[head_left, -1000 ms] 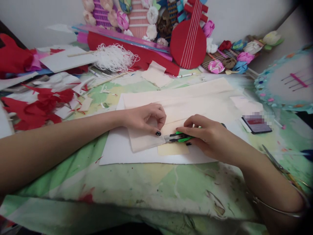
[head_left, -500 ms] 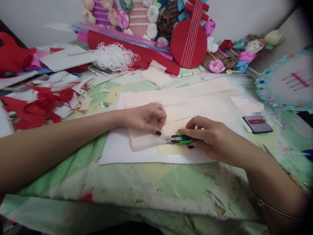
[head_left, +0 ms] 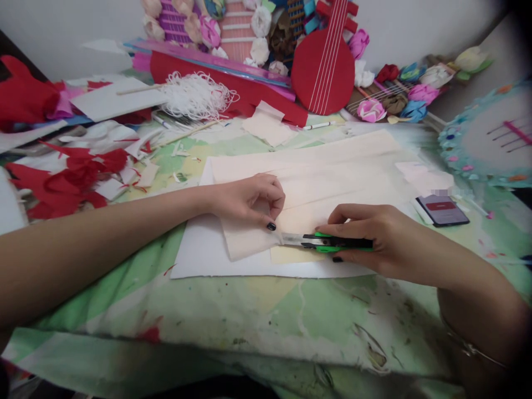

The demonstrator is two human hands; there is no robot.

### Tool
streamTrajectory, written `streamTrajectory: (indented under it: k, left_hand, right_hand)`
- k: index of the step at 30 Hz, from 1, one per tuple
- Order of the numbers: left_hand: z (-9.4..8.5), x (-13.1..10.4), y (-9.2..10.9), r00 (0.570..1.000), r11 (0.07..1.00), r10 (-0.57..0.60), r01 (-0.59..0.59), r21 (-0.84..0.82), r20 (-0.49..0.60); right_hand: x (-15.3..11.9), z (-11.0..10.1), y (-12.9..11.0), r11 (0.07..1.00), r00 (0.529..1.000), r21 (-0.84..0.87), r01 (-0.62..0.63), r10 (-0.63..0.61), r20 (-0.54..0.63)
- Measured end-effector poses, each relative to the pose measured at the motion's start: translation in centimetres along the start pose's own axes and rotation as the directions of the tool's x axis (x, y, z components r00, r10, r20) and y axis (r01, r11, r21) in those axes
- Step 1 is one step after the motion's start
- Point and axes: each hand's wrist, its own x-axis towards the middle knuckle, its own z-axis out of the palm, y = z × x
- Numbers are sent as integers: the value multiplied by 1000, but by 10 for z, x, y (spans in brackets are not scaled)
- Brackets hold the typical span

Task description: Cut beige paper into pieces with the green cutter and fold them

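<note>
My right hand (head_left: 390, 238) grips a green and black utility knife (head_left: 338, 243), its blade pointing left. The blade tip meets the edge of a thin cream crepe paper sheet (head_left: 332, 172). My left hand (head_left: 253, 199) has its fingers curled and its thumb down on the near flap of that sheet, beside the blade tip. Beneath the cream sheet lies a white board (head_left: 199, 266). A pale yellow piece of paper (head_left: 297, 255) shows under the knife.
Red scraps (head_left: 70, 183) cover the left side, with a tangle of white string (head_left: 197, 97) behind. A red paper lute (head_left: 323, 83) leans at the back. A phone (head_left: 443, 210) lies to the right, near a blue-trimmed round craft (head_left: 490, 138). A green patterned cloth (head_left: 249, 316) covers the table.
My right hand has shifted right along the knife, so more of its handle shows. The blade tip stays by the paper's edge. My left hand keeps almost the same place.
</note>
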Motion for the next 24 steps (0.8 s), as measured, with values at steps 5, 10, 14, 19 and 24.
streamTrajectory:
  k: [5, 10, 14, 19, 24]
  left_hand:
    - [0, 0, 2, 1000, 1000, -1, 1, -3, 0]
    - [0, 0, 2, 1000, 1000, 2, -2, -1, -12]
    - [0, 0, 1, 1000, 1000, 21, -21, -6, -20]
    - [1, 0, 0, 999, 999, 34, -35, -6, -29]
    - [0, 0, -1, 999, 999, 41, -41, 7, -27]
  right_hand:
    - [-1, 1, 4, 1000, 999, -4, 3, -4, -35]
    - [5, 5, 3, 999, 999, 4, -38, 38, -38]
    - [7, 7, 4, 1000, 1000, 15, -24, 24, -8]
    - [7, 10, 0, 1000, 1000, -5, -20, 20, 3]
    - [9, 12, -6, 1000, 1000, 16, -12, 13, -14]
